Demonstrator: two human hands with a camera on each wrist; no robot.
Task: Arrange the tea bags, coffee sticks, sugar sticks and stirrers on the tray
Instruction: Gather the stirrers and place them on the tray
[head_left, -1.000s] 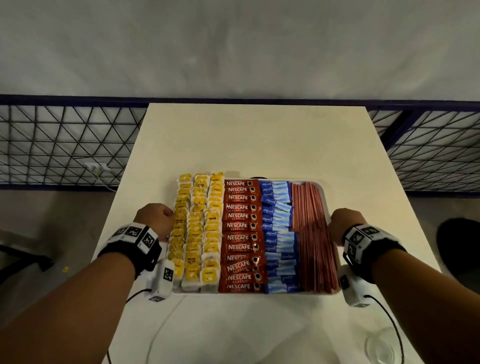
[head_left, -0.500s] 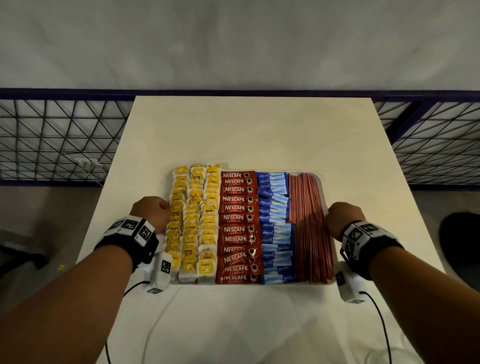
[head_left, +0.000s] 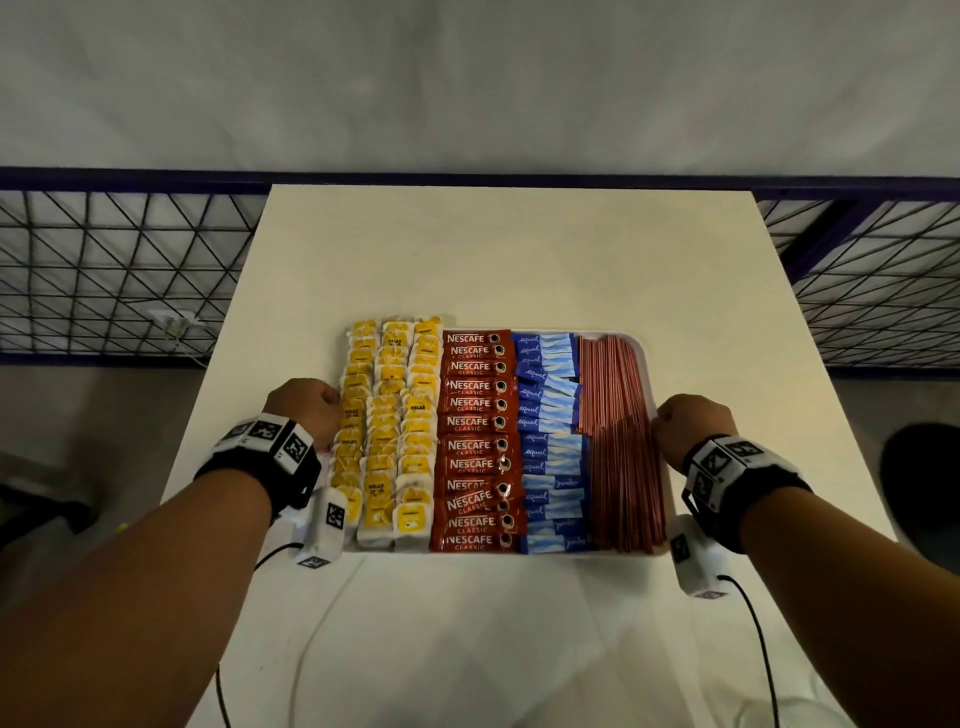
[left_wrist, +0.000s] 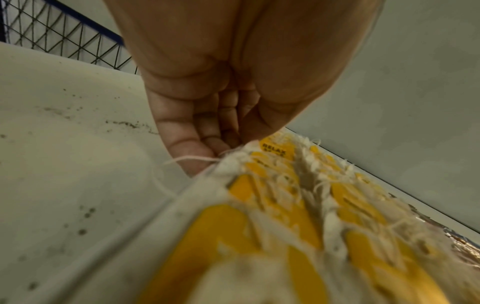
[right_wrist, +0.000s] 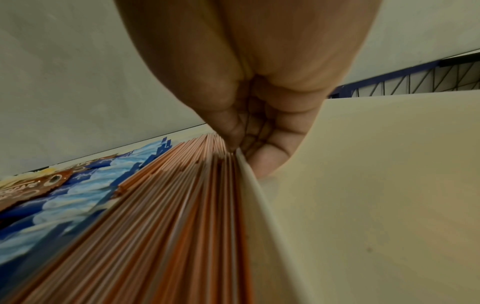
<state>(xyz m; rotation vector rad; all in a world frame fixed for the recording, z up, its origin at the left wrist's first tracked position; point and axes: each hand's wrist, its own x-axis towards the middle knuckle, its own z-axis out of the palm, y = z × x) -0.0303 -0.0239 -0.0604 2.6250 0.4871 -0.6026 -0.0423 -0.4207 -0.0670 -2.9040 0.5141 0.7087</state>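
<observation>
A white tray (head_left: 643, 347) sits on the cream table, filled in columns: yellow tea bags (head_left: 387, 431) at left, red coffee sticks (head_left: 472, 441), blue sugar sticks (head_left: 550, 441), copper stirrers (head_left: 621, 447) at right. My left hand (head_left: 306, 410) grips the tray's left rim beside the tea bags (left_wrist: 272, 185), fingers (left_wrist: 192, 156) curled under the rim (left_wrist: 166, 207). My right hand (head_left: 688, 421) grips the right rim (right_wrist: 249, 181) next to the stirrers (right_wrist: 182, 205), thumb on the stirrer side, fingers (right_wrist: 267, 162) under the edge.
The cream table (head_left: 509, 249) reaches back to a grey wall. Black wire fencing with a blue rail (head_left: 114, 270) flanks both sides. White and black cables (head_left: 311, 623) trail over the table's near part. A dark shape (head_left: 919, 483) lies on the floor at right.
The tray, held by both hands, has moved away from me toward the table's middle. The clear glass seen at the near right a second ago is out of view.
</observation>
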